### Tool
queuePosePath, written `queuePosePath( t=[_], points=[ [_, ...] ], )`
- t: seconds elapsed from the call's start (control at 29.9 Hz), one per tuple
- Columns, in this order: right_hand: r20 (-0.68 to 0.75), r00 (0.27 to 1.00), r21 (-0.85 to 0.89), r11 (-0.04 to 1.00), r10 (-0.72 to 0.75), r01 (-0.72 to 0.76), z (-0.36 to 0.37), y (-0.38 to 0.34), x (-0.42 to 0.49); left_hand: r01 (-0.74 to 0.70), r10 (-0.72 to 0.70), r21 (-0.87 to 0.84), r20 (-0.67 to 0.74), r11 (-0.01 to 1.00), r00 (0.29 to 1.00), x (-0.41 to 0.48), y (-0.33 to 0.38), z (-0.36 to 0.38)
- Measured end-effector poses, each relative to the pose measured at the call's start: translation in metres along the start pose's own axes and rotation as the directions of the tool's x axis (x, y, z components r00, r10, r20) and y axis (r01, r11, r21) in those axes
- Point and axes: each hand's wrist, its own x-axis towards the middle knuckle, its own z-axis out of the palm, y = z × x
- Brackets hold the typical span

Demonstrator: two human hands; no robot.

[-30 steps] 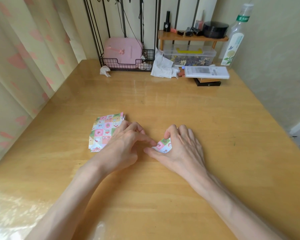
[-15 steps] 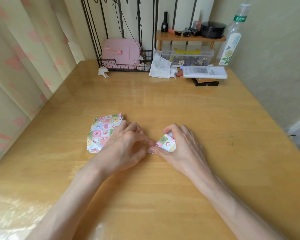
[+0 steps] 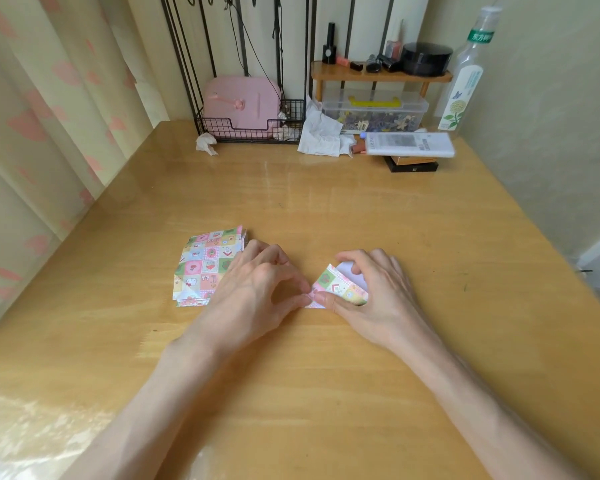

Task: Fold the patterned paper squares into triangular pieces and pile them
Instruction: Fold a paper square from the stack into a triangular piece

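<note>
So the paper piece (image 3: 340, 289) being folded sits mid-tabletop, patterned side up with a white flap sticking out at the back. The right hand (image 3: 378, 296) is clamped on it, thumb flat along the near edge and fingers curled over the white flap. The left hand (image 3: 257, 289) pinches the piece's left corner with its fingertips, so both hands meet right there. Just left of that, partly under the left hand, is the stack of patterned squares (image 3: 205, 265), lying flat on the tabletop (image 3: 326, 202). Way at the back there's a pink case (image 3: 241, 102) in a wire basket, a crumpled tissue (image 3: 319, 133) and a clear bottle (image 3: 465, 81).
</note>
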Motion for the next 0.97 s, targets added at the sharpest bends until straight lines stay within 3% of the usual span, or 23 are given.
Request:
queuePosePath(
  t=[0.43,0.97],
  points=[
    [0.042,0.999,0.049,0.999,0.004,-0.006,-0.006,0.009,0.003,-0.058,0.059,-0.035,0.035,0.998,0.998,0.001,-0.003,0.009],
    [0.065,0.997,-0.067,0.997,0.027,-0.023,-0.018,0.017,0.002,-0.052,0.055,-0.043,0.052,0.998,0.997,0.000,-0.002,0.005]
  ],
)
